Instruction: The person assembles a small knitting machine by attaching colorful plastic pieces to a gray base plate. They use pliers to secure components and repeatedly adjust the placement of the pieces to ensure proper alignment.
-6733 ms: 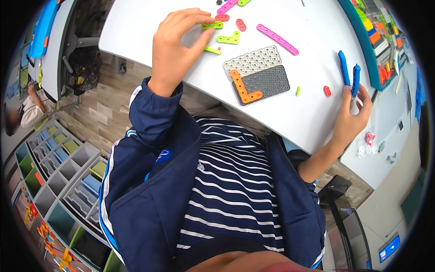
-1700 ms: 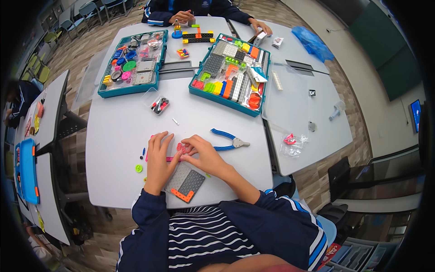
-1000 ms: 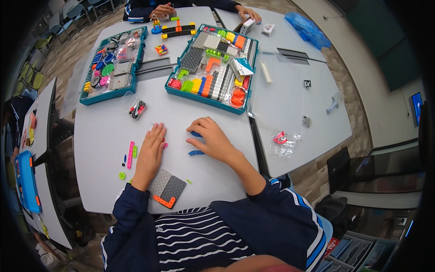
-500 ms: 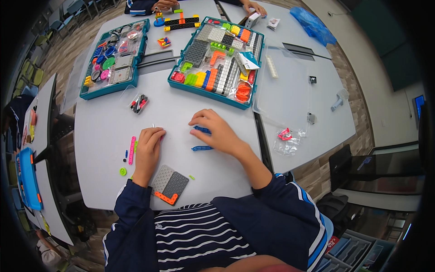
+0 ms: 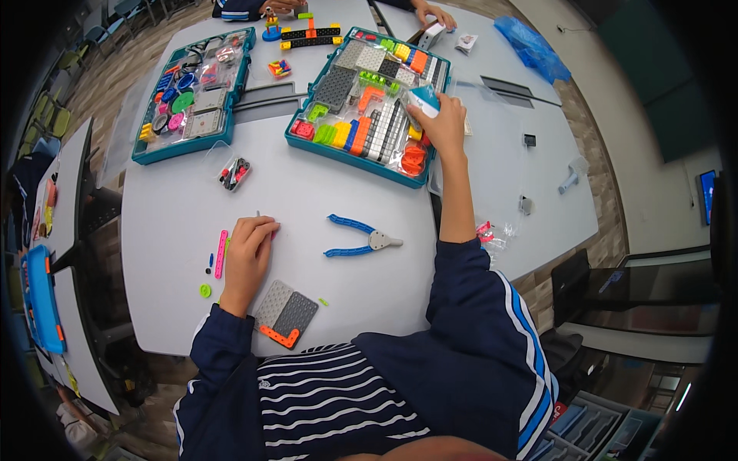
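Observation:
My left hand (image 5: 250, 257) rests on the table with its fingers closed on a small pink piece, mostly hidden. A thin grey pin (image 5: 258, 213) pokes out beyond the fingers. My right hand (image 5: 443, 127) reaches over the right-hand parts case (image 5: 357, 163), thumb and fingers closed on a white and teal card (image 5: 423, 100). Pliers with blue handles and a grey head (image 5: 378, 240) lie spread between my arms. Beside my left hand are a pink beam (image 5: 221, 253) and a green round piece (image 5: 205, 290). Nearer me lie grey studded plates (image 5: 296, 313) with an orange corner beam (image 5: 278, 337).
Another teal case (image 5: 183, 154) of parts stands at the left. Between it and me is a small clear box of connectors (image 5: 234, 174). Another person's hand (image 5: 433, 14) shows at the far side. A blue plastic bag (image 5: 532, 50) lies far right; a table seam runs under my right arm.
My right hand has left the pliers, now fully visible on the table, and moved up and right to the card in the case. My left hand has barely moved.

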Motion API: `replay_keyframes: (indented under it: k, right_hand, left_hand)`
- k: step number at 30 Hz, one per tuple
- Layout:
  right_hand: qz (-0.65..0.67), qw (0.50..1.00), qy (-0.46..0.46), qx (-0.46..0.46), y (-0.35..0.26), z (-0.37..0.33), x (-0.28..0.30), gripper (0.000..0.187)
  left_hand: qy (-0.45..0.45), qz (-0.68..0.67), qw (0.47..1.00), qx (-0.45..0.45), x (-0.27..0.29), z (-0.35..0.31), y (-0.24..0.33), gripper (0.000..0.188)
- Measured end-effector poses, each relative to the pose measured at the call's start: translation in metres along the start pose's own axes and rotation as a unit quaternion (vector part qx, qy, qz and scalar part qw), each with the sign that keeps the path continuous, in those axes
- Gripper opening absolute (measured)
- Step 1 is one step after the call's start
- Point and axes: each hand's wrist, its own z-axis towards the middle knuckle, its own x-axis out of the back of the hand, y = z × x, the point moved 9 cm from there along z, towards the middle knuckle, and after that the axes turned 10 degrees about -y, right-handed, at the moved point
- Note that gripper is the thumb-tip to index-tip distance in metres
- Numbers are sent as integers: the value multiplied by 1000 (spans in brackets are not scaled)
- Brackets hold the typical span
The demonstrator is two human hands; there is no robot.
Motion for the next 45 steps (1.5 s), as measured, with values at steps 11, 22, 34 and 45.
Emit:
replay_keyframes:
  k: [11,22,34,45]
  right_hand:
    - [259,962,37,-78,52,4,27,46]
    - [-12,989,146,-23,27,-15,50,45]
    - [35,997,47,47,-23,-16,4,29]
    - [66,993,93,-18,2,-16,19,32]
  left_hand:
    - [-10,-16,1000,18,-1,1,-6,23]
    - [-23,-25,999,30,0,0,-7,22]
    - [-24,-15,1000,14,3,1,-4,21]
    - [-35,-12,999,13,3,2,-2,20]
